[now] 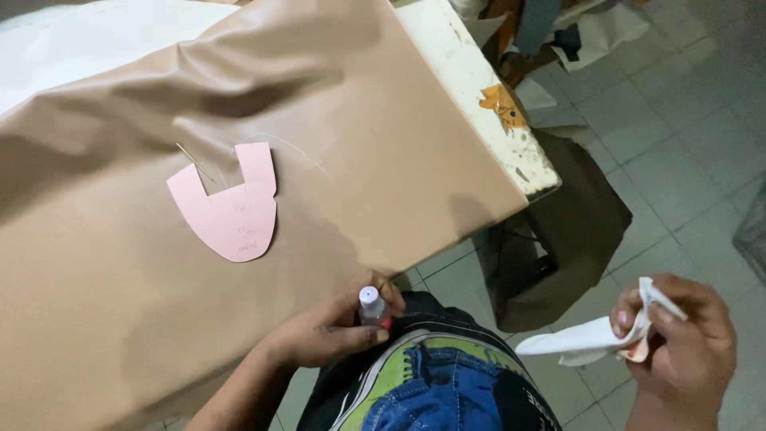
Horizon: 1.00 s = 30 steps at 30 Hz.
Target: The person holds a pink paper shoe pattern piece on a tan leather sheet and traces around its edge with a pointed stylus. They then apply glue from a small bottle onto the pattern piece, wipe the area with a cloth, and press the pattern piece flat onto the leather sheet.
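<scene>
both hands are occupied and held well apart, low in the view, over the lap. the left hand (335, 327) is wrapped around a small bottle (372, 307) with a pale cap, its fingers closed on the body so that only the top shows; the cap appears to be on, though that cannot be told for certain. the right hand (678, 335) is clamped on a crumpled white cloth (586, 342), pinched between thumb and fingers, with the loose end trailing toward the left hand.

ahead of the left hand, a large sheet of tan leather-like material (359, 144) is spread over the worktop (479, 88) and hangs down past its near edge. on that sheet, up and a little to the left of the left hand, a pink paper pattern (231, 211) with a rounded bottom and a notched top is laid flat. a thin needle or pin (194, 161) lies just at its upper left corner, and a faint traced line is seen beside the pattern's top.

judged from this, the material is laid out and the pattern placed, with some marking possibly begun; no cutting is visible. bottle and cloth are held apart from each other and away from the sheet, so nothing from them seems to be applied yet.

below the hands a green and white shoe (399, 375) and dark trousers are seen, and a tiled floor (686, 120) lies beyond the right hand.
</scene>
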Each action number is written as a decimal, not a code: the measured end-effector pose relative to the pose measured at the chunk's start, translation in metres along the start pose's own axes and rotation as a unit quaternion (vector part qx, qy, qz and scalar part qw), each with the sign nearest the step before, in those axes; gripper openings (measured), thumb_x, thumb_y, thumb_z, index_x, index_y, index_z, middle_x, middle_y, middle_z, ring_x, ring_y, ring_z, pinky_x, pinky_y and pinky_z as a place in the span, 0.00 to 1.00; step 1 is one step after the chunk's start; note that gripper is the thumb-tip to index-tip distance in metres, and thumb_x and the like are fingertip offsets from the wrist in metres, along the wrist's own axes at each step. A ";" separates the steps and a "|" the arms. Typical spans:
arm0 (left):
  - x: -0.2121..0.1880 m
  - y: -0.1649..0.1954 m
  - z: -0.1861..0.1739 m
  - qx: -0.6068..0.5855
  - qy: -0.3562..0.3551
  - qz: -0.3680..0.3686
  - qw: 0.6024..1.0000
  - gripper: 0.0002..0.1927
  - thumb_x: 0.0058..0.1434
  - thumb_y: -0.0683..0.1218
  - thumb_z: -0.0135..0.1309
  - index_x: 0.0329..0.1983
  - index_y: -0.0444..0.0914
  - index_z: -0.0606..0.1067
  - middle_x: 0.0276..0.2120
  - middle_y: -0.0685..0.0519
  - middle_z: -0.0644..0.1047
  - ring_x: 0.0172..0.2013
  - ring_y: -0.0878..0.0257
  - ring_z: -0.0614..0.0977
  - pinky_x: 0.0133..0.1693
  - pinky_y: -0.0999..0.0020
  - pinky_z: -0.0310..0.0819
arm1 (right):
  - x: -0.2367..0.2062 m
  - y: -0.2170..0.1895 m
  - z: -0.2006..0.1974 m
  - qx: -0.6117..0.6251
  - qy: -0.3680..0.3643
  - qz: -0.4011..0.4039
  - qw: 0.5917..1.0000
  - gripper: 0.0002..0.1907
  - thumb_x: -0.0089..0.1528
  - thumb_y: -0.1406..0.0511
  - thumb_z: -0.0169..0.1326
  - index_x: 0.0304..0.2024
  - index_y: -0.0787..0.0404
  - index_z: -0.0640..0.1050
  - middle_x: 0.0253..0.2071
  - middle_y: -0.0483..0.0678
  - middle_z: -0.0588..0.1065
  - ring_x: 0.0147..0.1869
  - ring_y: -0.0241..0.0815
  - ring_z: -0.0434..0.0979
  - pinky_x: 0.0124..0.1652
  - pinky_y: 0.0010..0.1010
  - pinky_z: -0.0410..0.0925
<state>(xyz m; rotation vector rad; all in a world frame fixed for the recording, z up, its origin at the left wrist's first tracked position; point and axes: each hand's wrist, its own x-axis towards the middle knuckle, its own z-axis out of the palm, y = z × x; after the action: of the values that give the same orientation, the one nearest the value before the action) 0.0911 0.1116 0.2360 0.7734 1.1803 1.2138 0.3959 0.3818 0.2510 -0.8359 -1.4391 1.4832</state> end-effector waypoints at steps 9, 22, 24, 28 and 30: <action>0.055 0.009 0.019 0.049 0.206 0.061 0.975 0.13 0.59 0.37 0.57 0.46 0.36 0.71 0.40 0.56 0.74 0.43 0.69 0.74 0.46 0.72 0.71 | 0.137 0.045 0.054 -0.173 -0.159 -0.157 0.959 0.05 0.69 0.79 0.54 0.47 0.71 0.77 0.51 0.57 0.76 0.49 0.41 0.78 0.47 0.28 0.74; 0.144 0.060 0.104 -0.112 0.229 0.131 0.958 0.31 0.59 0.35 0.52 0.68 0.37 0.68 0.46 0.49 0.77 0.44 0.68 0.77 0.48 0.72 0.73 | 0.234 0.033 0.097 -0.008 -0.663 -0.052 0.747 0.13 0.56 0.75 0.55 0.44 0.67 0.80 0.46 0.55 0.79 0.46 0.41 0.81 0.43 0.27 0.74; 0.156 0.061 0.112 -0.030 0.283 0.158 0.946 0.23 0.60 0.36 0.53 0.60 0.31 0.72 0.43 0.50 0.80 0.45 0.68 0.80 0.50 0.71 0.77 | 0.246 0.043 0.102 -0.048 -0.637 -0.116 0.761 0.09 0.59 0.73 0.61 0.43 0.64 0.82 0.44 0.51 0.82 0.43 0.37 0.84 0.39 0.26 0.76; 0.178 0.055 0.128 0.019 0.371 0.094 0.924 0.23 0.58 0.40 0.56 0.58 0.33 0.72 0.40 0.48 0.81 0.41 0.62 0.83 0.46 0.67 0.79 | 0.263 0.058 0.097 -0.142 -0.663 -0.071 0.731 0.14 0.58 0.70 0.61 0.46 0.64 0.80 0.41 0.49 0.82 0.44 0.38 0.84 0.41 0.27 0.77; 0.181 0.051 0.133 0.115 0.415 0.067 0.900 0.22 0.57 0.43 0.59 0.56 0.34 0.73 0.40 0.46 0.81 0.41 0.56 0.83 0.45 0.64 0.78 | 0.269 0.065 0.097 -0.185 -0.705 -0.152 0.667 0.17 0.57 0.70 0.61 0.49 0.62 0.82 0.40 0.47 0.82 0.40 0.36 0.85 0.38 0.25 0.76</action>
<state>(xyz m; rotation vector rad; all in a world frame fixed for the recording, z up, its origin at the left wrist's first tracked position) 0.1917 0.3154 0.2709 0.5064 2.0209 1.6049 0.1951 0.5942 0.2260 0.6766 -2.8588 1.5355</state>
